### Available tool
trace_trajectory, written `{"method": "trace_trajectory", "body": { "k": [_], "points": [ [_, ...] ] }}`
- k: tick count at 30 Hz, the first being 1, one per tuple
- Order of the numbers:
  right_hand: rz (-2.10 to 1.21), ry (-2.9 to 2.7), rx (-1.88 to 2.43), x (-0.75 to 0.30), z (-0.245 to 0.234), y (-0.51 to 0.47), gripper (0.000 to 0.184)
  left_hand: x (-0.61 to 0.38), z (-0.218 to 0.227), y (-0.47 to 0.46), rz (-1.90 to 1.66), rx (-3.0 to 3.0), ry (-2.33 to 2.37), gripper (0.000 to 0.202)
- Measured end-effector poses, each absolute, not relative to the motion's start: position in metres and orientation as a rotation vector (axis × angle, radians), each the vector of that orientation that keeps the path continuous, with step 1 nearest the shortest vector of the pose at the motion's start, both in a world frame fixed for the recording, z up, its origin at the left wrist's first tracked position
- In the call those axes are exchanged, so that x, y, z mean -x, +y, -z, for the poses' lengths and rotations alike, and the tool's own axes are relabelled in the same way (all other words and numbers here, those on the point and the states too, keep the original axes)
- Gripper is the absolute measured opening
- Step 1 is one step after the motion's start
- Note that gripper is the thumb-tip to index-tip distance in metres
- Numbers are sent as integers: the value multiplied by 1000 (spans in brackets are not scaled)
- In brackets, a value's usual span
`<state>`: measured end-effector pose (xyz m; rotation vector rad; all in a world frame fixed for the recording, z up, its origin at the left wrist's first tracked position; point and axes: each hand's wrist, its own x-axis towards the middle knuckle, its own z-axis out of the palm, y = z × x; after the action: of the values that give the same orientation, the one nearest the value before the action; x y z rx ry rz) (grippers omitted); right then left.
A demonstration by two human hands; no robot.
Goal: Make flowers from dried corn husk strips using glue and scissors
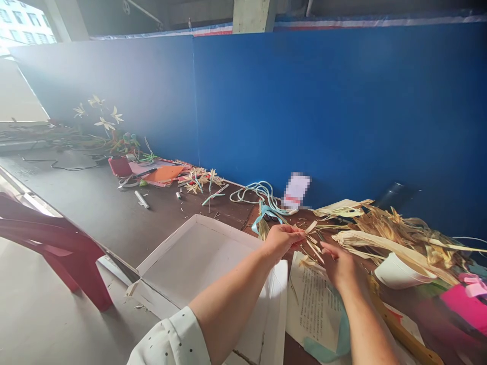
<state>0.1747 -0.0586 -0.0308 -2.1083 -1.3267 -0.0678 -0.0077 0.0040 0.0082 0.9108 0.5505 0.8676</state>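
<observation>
My left hand (282,238) is closed in a pinch on thin dry straw strips (311,242) above the brown table (114,208). My right hand (338,263) is just to the right, fingers curled on the other ends of the same strips. A heap of dried husk leaves (395,230) lies right behind the hands. Under the right hand lies a printed paper sheet (314,299). A shallow white cardboard box lid (198,258) sits below the left forearm.
A white bowl (399,274) and pink paper (462,304) lie at right. Light blue cords (258,192), straw flowers (200,180), coloured sheets (163,173) and white artificial flowers (101,114) lie further along the table. A blue partition (304,101) backs it. A red plastic chair (57,243) stands at left.
</observation>
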Motion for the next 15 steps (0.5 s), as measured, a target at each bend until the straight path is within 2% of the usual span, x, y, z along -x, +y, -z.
{"method": "trace_trajectory", "body": {
  "k": [2, 7, 15],
  "points": [
    [48, -1211, 2011, -164, 22, -61, 35, 6, -6, 5, -865, -921, 562, 36],
    [-466, -1036, 1625, -141, 10, -60, 44, 3, -2, 4, -816, -1071, 638, 30],
    [-787, -706, 1413, -138, 12, -57, 32, 3, 0, 8, -781, -1134, 753, 12]
  ]
}}
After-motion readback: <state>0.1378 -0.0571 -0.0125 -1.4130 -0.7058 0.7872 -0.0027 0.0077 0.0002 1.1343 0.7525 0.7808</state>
